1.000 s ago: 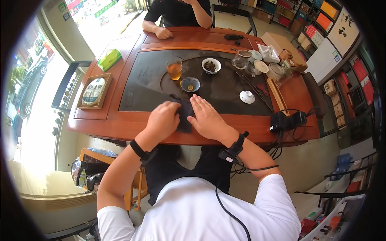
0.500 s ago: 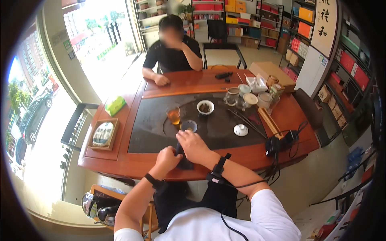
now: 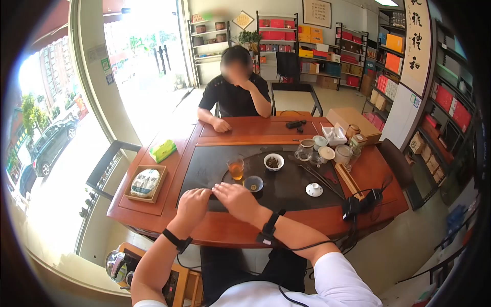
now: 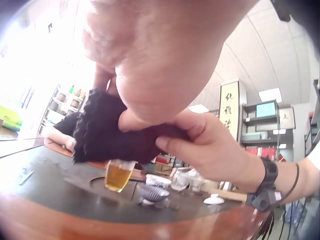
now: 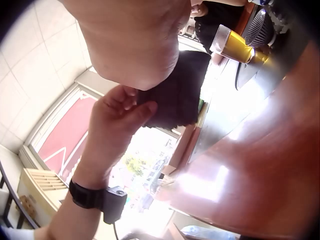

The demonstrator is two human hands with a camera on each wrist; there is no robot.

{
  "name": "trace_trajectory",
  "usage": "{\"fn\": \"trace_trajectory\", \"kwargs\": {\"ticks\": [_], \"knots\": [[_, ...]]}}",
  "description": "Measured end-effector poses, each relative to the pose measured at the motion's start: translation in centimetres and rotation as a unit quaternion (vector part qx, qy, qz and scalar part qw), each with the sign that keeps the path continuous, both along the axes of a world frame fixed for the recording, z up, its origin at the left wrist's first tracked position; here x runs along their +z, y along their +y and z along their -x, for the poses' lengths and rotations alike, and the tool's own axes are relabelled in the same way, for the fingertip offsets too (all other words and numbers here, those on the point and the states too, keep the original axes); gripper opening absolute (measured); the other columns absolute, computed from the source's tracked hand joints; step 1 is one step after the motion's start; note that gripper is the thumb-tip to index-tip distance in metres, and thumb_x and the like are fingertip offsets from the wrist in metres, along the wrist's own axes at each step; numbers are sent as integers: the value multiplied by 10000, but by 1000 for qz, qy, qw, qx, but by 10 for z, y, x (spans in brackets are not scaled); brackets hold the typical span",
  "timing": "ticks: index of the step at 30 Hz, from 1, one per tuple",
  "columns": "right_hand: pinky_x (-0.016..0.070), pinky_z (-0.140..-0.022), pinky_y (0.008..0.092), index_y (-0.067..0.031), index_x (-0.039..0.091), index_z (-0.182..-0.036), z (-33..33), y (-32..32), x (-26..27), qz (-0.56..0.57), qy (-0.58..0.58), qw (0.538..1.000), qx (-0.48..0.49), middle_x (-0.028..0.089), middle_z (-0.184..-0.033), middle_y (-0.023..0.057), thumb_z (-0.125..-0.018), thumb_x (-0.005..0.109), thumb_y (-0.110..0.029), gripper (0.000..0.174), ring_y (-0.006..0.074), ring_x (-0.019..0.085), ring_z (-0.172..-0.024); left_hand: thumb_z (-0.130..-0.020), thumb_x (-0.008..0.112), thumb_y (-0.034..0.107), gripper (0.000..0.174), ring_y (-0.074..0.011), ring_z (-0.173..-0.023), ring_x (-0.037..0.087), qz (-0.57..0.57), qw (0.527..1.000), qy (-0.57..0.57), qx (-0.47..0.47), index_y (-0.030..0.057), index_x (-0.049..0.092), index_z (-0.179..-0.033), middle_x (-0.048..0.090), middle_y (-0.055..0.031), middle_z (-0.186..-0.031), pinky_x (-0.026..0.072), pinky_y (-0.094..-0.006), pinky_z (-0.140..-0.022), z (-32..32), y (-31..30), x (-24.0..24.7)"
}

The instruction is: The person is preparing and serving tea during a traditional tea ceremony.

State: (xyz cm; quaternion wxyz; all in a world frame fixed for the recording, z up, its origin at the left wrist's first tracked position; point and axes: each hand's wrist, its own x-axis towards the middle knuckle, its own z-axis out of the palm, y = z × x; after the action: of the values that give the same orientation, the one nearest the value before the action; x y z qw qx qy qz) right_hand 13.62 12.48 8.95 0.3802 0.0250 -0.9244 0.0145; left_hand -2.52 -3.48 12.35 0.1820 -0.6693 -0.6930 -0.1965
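A dark cloth with a scalloped edge is folded and held up above the near side of the tea table. My left hand pinches it between thumb and fingers. From the other side my right hand grips it too, its thumb on the cloth in the left wrist view. In the head view the hands hide nearly all of the cloth. Beyond them stand a glass of amber tea and a small ribbed cup. Farther back sits a white bowl with wet tea leaves.
A white lid lies to the right, near dark tongs. Glass jars and cups crowd the back right. Black adapters with cables rest on the right edge. On the left are a boxed tea cake and a green packet. A person sits opposite.
Both hands have risen from the table's near edge with the cloth, which earlier hung or lay between them there. My right hand now grips it rather than lying flat. The head view has tilted up.
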Motion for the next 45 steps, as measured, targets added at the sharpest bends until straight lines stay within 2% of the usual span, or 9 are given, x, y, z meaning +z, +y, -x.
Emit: {"fn": "trace_trajectory", "kwargs": {"ticks": [3,5,7,9,16,25,30,36,45], "knots": [[521,-1161,460,35,678,-1415,5,-9,-42,-77,-60,995,-1,696,-1478,200,-983,611,-128,467,342,664,-1386,-942,655,118,199,-303,-1166,749,21,994,98,-42,56,728,-1117,785,-110,-1221,574,-446,-1018,15,-15,-37],[337,-1322,498,82,509,-1579,-12,-14,-68,34,-328,942,61,462,-1699,277,-1074,617,-249,613,405,439,-1594,-935,659,114,249,-314,-1223,735,170,977,96,-82,27,741,-1154,768,-153,-1312,567,-453,-1050,19,-37,-69],[281,-1351,506,103,456,-1603,-25,-22,-62,48,-338,939,49,372,-1743,305,-1084,634,-347,710,435,359,-1633,-928,646,90,385,-357,-1298,701,160,985,6,-65,-24,731,-1286,719,-250,-1396,534,-475,-1124,22,-48,-91],[246,-1362,510,112,438,-1611,-30,-23,-63,46,-338,939,39,363,-1746,311,-1079,631,-395,760,431,339,-1644,-1007,664,151,374,-378,-1341,677,178,983,-45,0,-29,716,-1331,712,-237,-1439,513,-480,-1153,10,-43,-71],[348,-1319,503,151,528,-1519,-55,-18,-39,67,-334,939,51,506,-1631,341,-1020,725,-334,723,448,457,-1565,-1126,472,580,869,-446,-1675,239,240,968,-68,10,-72,354,-1687,291,-288,-1787,180,-513,-1374,-2,7,-85],[423,-1264,494,129,593,-1448,-68,-1,-12,194,-311,927,81,597,-1545,327,-1038,703,-283,592,440,559,-1474,-1137,406,599,812,-485,-1671,218,215,973,-67,42,42,363,-1726,251,-262,-1811,147,-559,-1372,12,15,-105],[387,-1288,508,129,536,-1530,-12,-3,-28,112,-175,978,21,568,-1569,344,-1073,638,-294,631,477,520,-1503,-1123,441,443,749,-479,-1676,218,209,970,-101,74,39,317,-1741,239,-265,-1815,163,-580,-1366,30,17,-107],[216,-1373,529,-4,370,-1703,20,-16,-32,46,-295,952,67,281,-1786,290,-1089,640,-439,799,468,238,-1670,-1105,467,407,799,-478,-1666,251,220,923,-144,280,-70,279,-1718,269,-302,-1793,181,-587,-1358,42,-29,-112],[173,-1387,500,-55,367,-1725,88,-11,-71,32,-350,933,78,274,-1810,240,-1148,481,-481,727,449,203,-1688,-1143,417,568,863,-430,-1696,175,184,903,-172,347,-34,255,-1740,229,-276,-1813,106,-554,-1373,26,-92,-127]]}}
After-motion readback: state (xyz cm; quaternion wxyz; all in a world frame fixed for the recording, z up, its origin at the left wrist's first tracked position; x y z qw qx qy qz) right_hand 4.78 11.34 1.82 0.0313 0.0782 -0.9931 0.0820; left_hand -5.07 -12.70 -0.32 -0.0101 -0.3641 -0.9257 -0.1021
